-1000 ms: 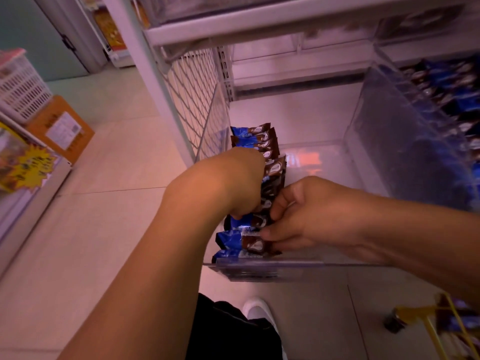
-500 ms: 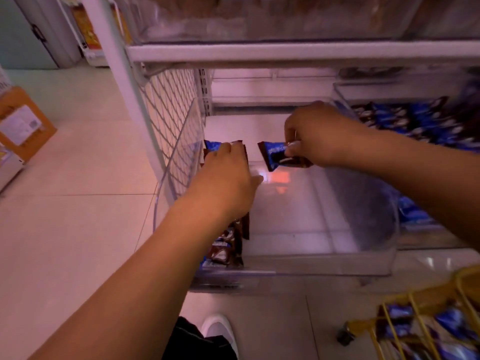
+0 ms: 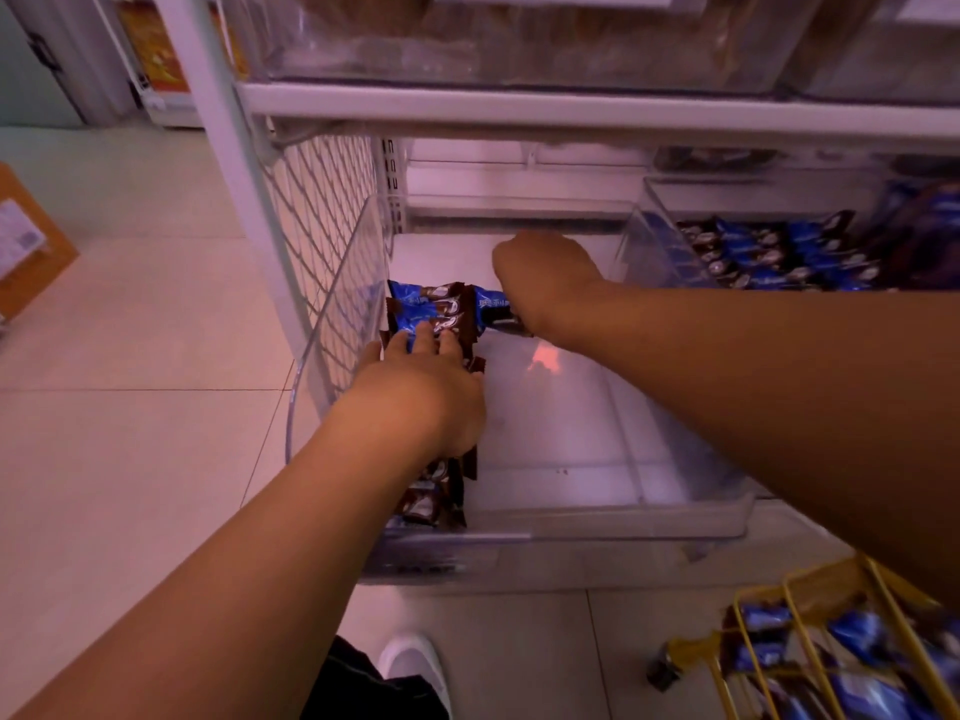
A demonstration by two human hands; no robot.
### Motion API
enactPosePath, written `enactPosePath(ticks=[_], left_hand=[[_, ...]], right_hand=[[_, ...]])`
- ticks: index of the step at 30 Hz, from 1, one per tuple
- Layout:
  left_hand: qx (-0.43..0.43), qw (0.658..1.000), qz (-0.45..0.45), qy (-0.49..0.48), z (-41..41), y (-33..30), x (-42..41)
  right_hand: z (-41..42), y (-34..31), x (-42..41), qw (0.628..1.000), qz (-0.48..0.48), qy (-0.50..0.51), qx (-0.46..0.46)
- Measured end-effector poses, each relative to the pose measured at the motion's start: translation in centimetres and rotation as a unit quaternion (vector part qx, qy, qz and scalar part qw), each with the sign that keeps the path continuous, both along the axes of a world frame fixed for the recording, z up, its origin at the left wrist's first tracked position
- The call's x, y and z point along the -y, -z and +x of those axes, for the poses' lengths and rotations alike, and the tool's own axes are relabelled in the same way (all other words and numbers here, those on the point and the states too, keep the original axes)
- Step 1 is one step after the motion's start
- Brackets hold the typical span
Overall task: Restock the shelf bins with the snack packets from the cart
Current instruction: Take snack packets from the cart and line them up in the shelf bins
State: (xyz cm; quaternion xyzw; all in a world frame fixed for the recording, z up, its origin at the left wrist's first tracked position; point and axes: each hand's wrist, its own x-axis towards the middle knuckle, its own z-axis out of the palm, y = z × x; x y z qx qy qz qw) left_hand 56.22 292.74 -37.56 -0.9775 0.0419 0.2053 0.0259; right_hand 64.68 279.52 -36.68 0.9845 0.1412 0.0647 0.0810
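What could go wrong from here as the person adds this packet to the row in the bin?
1. The right hand holds a blue-and-brown snack packet at the far end of the upright row of matching packets; pushed in carelessly, it could tip the row.
2. Only the left hand steadies that row, and the clear plastic bin beside it is bare, so packets might topple sideways once it lifts.

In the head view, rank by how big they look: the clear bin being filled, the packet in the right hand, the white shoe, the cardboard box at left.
1. Clear bin
2. Cardboard box, cut off by the frame edge
3. White shoe, partly hidden
4. Packet, mostly covered by the right hand
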Motion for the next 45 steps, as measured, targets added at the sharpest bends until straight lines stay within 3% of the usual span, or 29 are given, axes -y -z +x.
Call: enactPosePath(ticks=[4, 7, 10, 13, 15, 16, 18, 20, 22, 24, 26, 31, 35, 41, 45], left_hand=[[0.018, 1.000, -0.007, 0.021, -0.2, -0.6, -0.3], [0.152, 0.980, -0.131, 0.013, -1.7, -2.4, -0.2], [0.320, 0.898, -0.275, 0.127, -4.9, -4.7, 2.2], [0.365, 0.793, -0.388, 0.296, -9.5, -6.9, 7.6], [0.342, 0.749, -0.402, 0.400, -12.1, -7.4, 12.7], [0.305, 0.742, -0.393, 0.450, -13.4, -7.3, 15.6], [0.196, 0.764, -0.303, 0.535, -15.7, -6.1, 22.0], [0.055, 0.812, -0.143, 0.563, -17.4, -3.5, 27.9], [-0.081, 0.836, 0.032, 0.541, -18.2, 0.1, 32.1], [-0.186, 0.829, 0.150, 0.506, -18.4, 3.6, 34.3], [-0.226, 0.829, 0.194, 0.474, -18.2, 6.3, 35.0], [-0.188, 0.831, 0.174, 0.493, -17.0, 9.4, 35.5], [-0.203, 0.826, 0.173, 0.497, -16.4, 9.1, 35.7], [-0.226, 0.880, 0.071, 0.411, -15.4, 7.6, 34.5], [-0.341, 0.905, -0.145, 0.210, -13.8, 3.6, 33.2]], right_hand=[[-1.2, -1.9, -0.2, 0.997, 0.030, 0.012, -0.074], [-5.6, -5.5, 1.2, 0.996, 0.013, -0.020, -0.082], [-14.6, -8.4, 7.2, 0.990, 0.056, -0.126, 0.034], [-25.4, -8.6, 16.0, 0.969, 0.181, -0.105, 0.133], [-29.6, -7.3, 22.3, 0.977, 0.197, 0.018, 0.076], [-30.6, -6.3, 25.5, 0.982, 0.161, 0.097, -0.020], [-31.7, -4.1, 30.0, 0.943, 0.030, 0.210, -0.257], [-31.8, -1.4, 32.9, 0.874, 0.004, 0.272, -0.404], [-31.0, 0.8, 34.2, 0.816, 0.054, 0.326, -0.475], [-30.1, 2.9, 34.3, 0.751, 0.106, 0.371, -0.536], [-29.5, 5.2, 33.8, 0.754, 0.064, 0.334, -0.562], [-29.4, 8.4, 31.8, 0.841, -0.086, 0.147, -0.513], [-29.5, 9.1, 32.1, 0.819, -0.078, 0.138, -0.552], [-29.8, 7.2, 32.9, 0.839, -0.009, 0.141, -0.525], [-29.8, 1.6, 35.4, 0.840, 0.094, 0.210, -0.492]])
